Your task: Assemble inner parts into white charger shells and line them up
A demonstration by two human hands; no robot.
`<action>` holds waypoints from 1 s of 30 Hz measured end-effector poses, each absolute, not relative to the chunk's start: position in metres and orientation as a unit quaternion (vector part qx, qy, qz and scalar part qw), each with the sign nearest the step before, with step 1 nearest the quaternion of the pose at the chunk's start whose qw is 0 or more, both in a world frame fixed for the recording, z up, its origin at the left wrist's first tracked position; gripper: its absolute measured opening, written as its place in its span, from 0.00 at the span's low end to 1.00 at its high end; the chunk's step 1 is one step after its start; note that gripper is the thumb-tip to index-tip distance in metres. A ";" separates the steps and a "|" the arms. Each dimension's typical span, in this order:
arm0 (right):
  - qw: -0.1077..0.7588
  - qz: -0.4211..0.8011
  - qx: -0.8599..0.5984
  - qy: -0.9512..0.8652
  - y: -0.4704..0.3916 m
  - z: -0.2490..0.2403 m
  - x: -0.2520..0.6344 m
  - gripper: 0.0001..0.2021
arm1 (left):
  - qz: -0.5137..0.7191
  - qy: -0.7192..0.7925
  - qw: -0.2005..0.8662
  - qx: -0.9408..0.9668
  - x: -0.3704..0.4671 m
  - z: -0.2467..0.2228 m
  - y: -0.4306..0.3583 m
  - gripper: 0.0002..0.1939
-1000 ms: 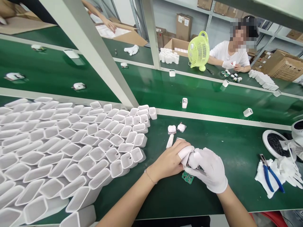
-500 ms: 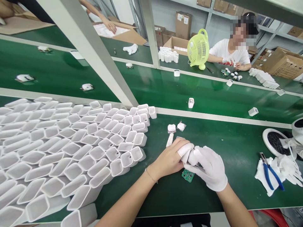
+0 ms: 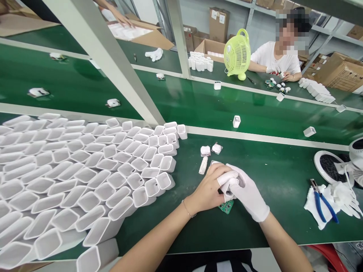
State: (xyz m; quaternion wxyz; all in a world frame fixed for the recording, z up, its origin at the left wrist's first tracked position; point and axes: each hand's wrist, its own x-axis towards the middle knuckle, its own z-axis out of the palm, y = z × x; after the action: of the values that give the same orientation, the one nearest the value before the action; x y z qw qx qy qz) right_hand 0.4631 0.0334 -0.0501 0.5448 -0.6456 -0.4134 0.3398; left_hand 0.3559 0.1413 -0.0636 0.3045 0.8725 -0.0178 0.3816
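My left hand (image 3: 209,187), bare except for white covers on some fingers, is closed around a small white plastic housing (image 3: 228,189). My right hand (image 3: 251,194), in a white glove, grips the same housing from the other side, its thumb at the opening. Fingers hide most of the housing and whatever is inside it. Just below the hands, a green circuit board (image 3: 227,207) lies partly covered on the bench. Beyond my left hand are a small white rolled piece (image 3: 203,165) and two white-topped boards, one on the left (image 3: 205,151) and one on the right (image 3: 217,148).
Rows of open white housings (image 3: 85,170) crowd the left bench. Blue-handled pliers (image 3: 320,202) rest on white cloth at right, beside a white fan base (image 3: 329,169). A green conveyor (image 3: 198,109) carries spaced parts. Across it, a person works near a yellow-green fan (image 3: 237,54).
My right hand has turned, bringing its thumb over the housing's opening, and both hands still hold it. Parts on the conveyor have shifted right.
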 end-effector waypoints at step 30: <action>0.651 0.507 -0.514 -0.235 0.033 -0.042 0.496 0.30 | 0.308 0.138 0.699 0.630 0.361 -0.062 0.149 0.29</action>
State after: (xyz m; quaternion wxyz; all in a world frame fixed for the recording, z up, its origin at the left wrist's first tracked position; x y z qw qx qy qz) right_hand 0.4962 0.0334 -0.0422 0.6507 -0.5143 -0.2345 0.5070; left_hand 0.3608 0.1487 -0.0623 0.6995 0.6298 0.1380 0.3082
